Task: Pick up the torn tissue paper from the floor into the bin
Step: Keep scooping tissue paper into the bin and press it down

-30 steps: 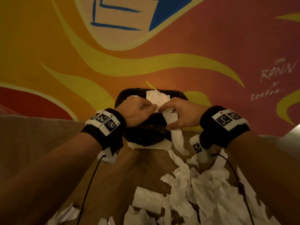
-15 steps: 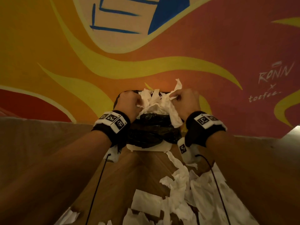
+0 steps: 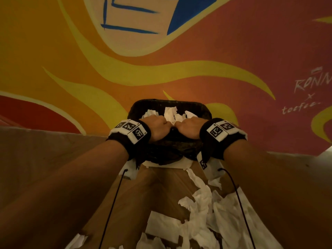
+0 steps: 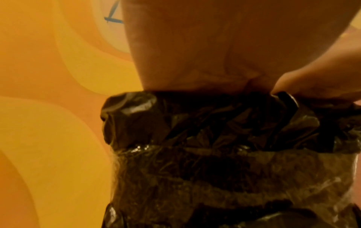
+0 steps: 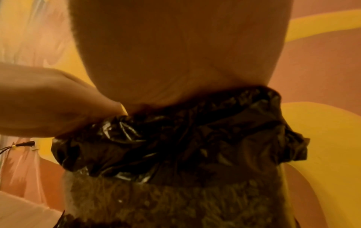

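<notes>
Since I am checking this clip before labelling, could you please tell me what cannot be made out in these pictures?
- Fingers of the left hand and right hand: curled over the near rim; both wrist views show only the palms, so any grip is unclear.
- Inside of the black plastic-lined bin: only the topmost torn white tissue paper shows; how full it is stays hidden.
- White tissue scraps on the wooden floor: cut off by the bottom edge and forearms.

i see white torn tissue paper [image 3: 170, 114] crumpled in the black-lined bin [image 3: 201, 108] just past my fingers; more scraps [image 3: 203, 211] lie on the floor behind them.
</notes>
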